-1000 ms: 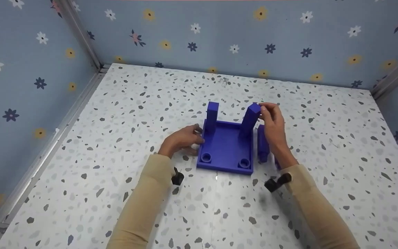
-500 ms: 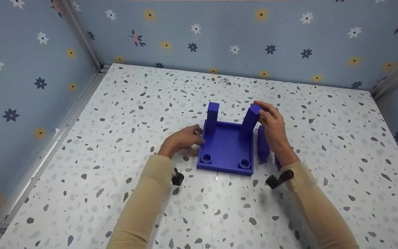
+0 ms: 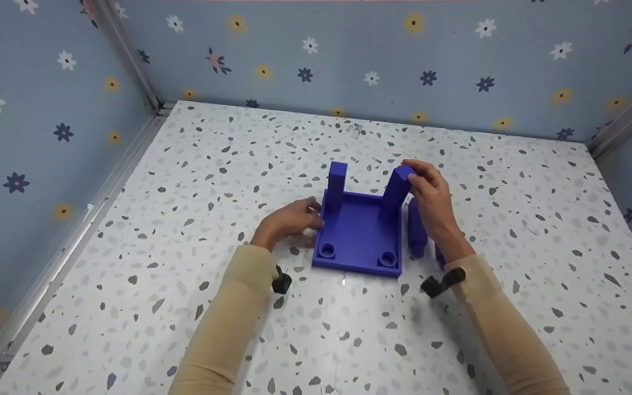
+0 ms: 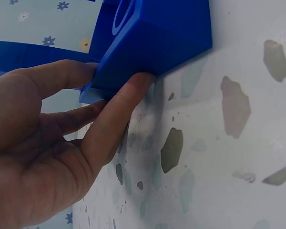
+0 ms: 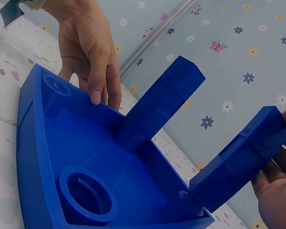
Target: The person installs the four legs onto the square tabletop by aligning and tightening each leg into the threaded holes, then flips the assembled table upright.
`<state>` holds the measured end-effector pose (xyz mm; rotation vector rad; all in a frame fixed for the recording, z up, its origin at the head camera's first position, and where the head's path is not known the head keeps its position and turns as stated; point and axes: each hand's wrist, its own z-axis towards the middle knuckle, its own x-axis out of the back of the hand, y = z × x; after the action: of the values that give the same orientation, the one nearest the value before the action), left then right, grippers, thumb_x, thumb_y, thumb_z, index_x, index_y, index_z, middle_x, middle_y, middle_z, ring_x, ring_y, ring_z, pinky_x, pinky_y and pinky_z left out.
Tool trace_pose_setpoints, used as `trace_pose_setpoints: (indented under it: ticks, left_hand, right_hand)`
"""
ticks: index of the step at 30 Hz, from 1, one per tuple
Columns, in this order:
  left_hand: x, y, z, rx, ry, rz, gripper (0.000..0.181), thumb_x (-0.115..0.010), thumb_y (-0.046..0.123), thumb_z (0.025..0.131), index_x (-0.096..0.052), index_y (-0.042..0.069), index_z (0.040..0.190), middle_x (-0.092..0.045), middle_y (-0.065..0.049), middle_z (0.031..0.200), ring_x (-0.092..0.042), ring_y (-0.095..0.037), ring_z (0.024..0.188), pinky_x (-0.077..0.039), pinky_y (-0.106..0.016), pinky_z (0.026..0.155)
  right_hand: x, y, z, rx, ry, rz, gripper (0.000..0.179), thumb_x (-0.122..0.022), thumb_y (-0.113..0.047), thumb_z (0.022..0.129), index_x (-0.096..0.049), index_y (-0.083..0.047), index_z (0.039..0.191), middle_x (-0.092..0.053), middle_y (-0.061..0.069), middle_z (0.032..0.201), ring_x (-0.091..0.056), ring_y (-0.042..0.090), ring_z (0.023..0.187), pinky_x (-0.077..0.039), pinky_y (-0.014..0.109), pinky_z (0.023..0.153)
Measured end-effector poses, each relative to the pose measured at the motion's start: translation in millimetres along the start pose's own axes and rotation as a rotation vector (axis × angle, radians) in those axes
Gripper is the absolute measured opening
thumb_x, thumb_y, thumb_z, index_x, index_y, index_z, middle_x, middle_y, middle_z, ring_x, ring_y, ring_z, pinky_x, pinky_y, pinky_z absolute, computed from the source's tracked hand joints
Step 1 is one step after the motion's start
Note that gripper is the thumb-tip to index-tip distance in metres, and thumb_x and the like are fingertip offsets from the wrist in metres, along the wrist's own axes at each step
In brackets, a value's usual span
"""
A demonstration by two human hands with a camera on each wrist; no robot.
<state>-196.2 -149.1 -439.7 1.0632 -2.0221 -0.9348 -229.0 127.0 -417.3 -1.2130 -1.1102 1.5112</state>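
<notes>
A blue upturned toy table top (image 3: 357, 233), square with a raised rim, lies on the table. Round sockets (image 3: 388, 258) show in its two near corners. One square leg (image 3: 337, 184) stands upright in the far left corner. At the far right corner a second leg (image 5: 243, 152) leans slightly outward, its foot at the socket. My right hand (image 3: 434, 200) pinches this leg near its top, thumb on the near side. My left hand (image 3: 294, 219) rests with extended fingers against the left outer wall; in the left wrist view its fingertips (image 4: 140, 81) touch that wall.
Two more blue pieces lie right of the table top: a loose leg (image 3: 417, 230) alongside it, and another piece (image 3: 440, 257) mostly hidden under my right wrist. The speckled white table (image 3: 212, 164) meets flower-patterned walls (image 3: 349, 49) at the back and sides.
My right hand's fingers have shifted slightly left around the top of the leg, the index finger now reaching behind it. The left hand and table top have stayed in place.
</notes>
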Motion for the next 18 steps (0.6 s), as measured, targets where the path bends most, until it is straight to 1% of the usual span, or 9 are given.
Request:
trace_pose_setpoints:
  ticks: [3, 5, 7, 9, 11, 14, 18]
  left_hand:
    - [0.2, -0.5, 0.3, 0.002, 0.005, 0.016, 0.050, -0.058, 0.009, 0.088, -0.042, 0.007, 0.135, -0.053, -0.014, 0.127, -0.060, -0.027, 0.112, -0.059, -0.032, 0.078]
    - [0.3, -0.8, 0.4, 0.003, 0.008, 0.023, 0.050, -0.059, 0.010, 0.088, -0.042, 0.008, 0.136, -0.053, -0.014, 0.127, -0.060, -0.027, 0.111, -0.059, -0.033, 0.078]
    - [0.5, -0.9, 0.3, 0.001, 0.017, 0.050, 0.050, -0.059, 0.012, 0.088, -0.043, 0.009, 0.135, -0.053, -0.013, 0.127, -0.061, -0.026, 0.110, -0.058, -0.034, 0.080]
    - [0.7, -0.8, 0.3, -0.004, 0.022, 0.076, 0.050, -0.060, 0.014, 0.088, -0.044, 0.009, 0.135, -0.054, -0.012, 0.128, -0.060, -0.025, 0.111, -0.056, -0.033, 0.083]
    - [0.8, -0.7, 0.4, -0.009, 0.026, 0.092, 0.050, -0.060, 0.014, 0.088, -0.044, 0.010, 0.135, -0.054, -0.011, 0.128, -0.059, -0.025, 0.112, -0.054, -0.032, 0.087]
    - [0.9, -0.8, 1.0, -0.008, 0.017, 0.060, 0.050, -0.059, 0.012, 0.088, -0.044, 0.010, 0.135, -0.053, -0.012, 0.129, -0.059, -0.025, 0.112, -0.055, -0.033, 0.086]
    - [0.1, -0.6, 1.3, 0.002, 0.003, 0.006, 0.050, -0.057, 0.009, 0.088, -0.042, 0.008, 0.135, -0.052, -0.013, 0.128, -0.060, -0.026, 0.109, -0.059, -0.033, 0.078]
  right_hand:
    - [0.7, 1.3, -0.7, 0.015, 0.013, -0.018, 0.032, -0.048, -0.002, 0.095, -0.050, 0.007, 0.126, -0.056, 0.010, 0.116, -0.057, 0.013, 0.099, -0.049, 0.023, 0.088]
    - [1.5, 2.0, -1.6, 0.028, 0.022, -0.045, 0.032, -0.051, -0.003, 0.094, -0.051, 0.006, 0.125, -0.057, 0.006, 0.112, -0.056, 0.013, 0.098, -0.049, 0.024, 0.089]
    - [2.2, 2.4, -2.6, 0.040, 0.028, -0.076, 0.033, -0.055, -0.006, 0.094, -0.051, 0.005, 0.125, -0.057, 0.004, 0.110, -0.055, 0.014, 0.099, -0.048, 0.025, 0.091]
    - [2.3, 2.2, -3.9, 0.051, 0.037, -0.108, 0.035, -0.058, -0.009, 0.093, -0.051, 0.004, 0.124, -0.057, 0.004, 0.110, -0.055, 0.015, 0.101, -0.047, 0.026, 0.094]
    - [2.3, 2.1, -5.0, 0.059, 0.044, -0.135, 0.036, -0.061, -0.011, 0.092, -0.051, 0.004, 0.124, -0.056, 0.005, 0.109, -0.054, 0.016, 0.101, -0.047, 0.027, 0.093]
    - [2.3, 2.4, -5.6, 0.060, 0.063, -0.170, 0.036, -0.063, -0.013, 0.091, -0.051, 0.003, 0.121, -0.055, 0.005, 0.108, -0.055, 0.017, 0.099, -0.048, 0.025, 0.088]
    - [2.8, 3.6, -5.5, 0.061, 0.089, -0.205, 0.033, -0.066, -0.012, 0.089, -0.052, 0.000, 0.116, -0.054, 0.004, 0.105, -0.054, 0.016, 0.096, -0.049, 0.023, 0.082]
